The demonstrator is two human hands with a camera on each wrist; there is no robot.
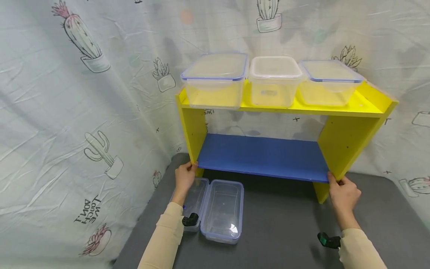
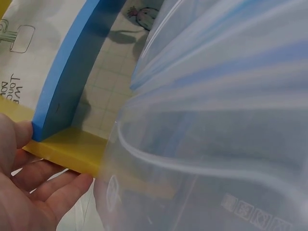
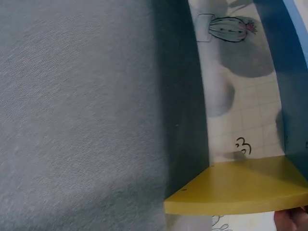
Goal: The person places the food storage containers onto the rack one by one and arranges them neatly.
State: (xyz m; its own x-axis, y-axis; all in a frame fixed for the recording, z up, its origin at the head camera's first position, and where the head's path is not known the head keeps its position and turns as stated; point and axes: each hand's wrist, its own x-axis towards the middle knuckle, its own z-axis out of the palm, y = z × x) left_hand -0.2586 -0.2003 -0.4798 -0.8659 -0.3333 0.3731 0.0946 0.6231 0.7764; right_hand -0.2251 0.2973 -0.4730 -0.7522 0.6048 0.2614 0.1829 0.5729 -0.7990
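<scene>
A small two-tier shelf unit has yellow side panels [image 1: 349, 140], a yellow top board and a blue lower board [image 1: 262, 155]. My left hand [image 1: 184, 177] grips the left panel's front edge beside the blue board's corner. In the left wrist view, that thumb touches the blue board's end and the fingers lie along the yellow panel [image 2: 72, 151]. At the opposite side, my right hand [image 1: 344, 194] holds the right panel, its thumb by the blue board. Only a few right fingertips [image 3: 286, 220] show in the right wrist view, beside the yellow panel [image 3: 236, 187].
Three lidded clear containers, a large one [image 1: 215, 89], a middle one [image 1: 273, 89] and a right one [image 1: 327, 89], stand on the top board. On the grey table [image 1: 275, 231], two clear blue-rimmed containers, one partly behind my left arm and another [image 1: 223, 209], sit side by side. A cactus-print curtain [image 1: 134, 112] hangs behind.
</scene>
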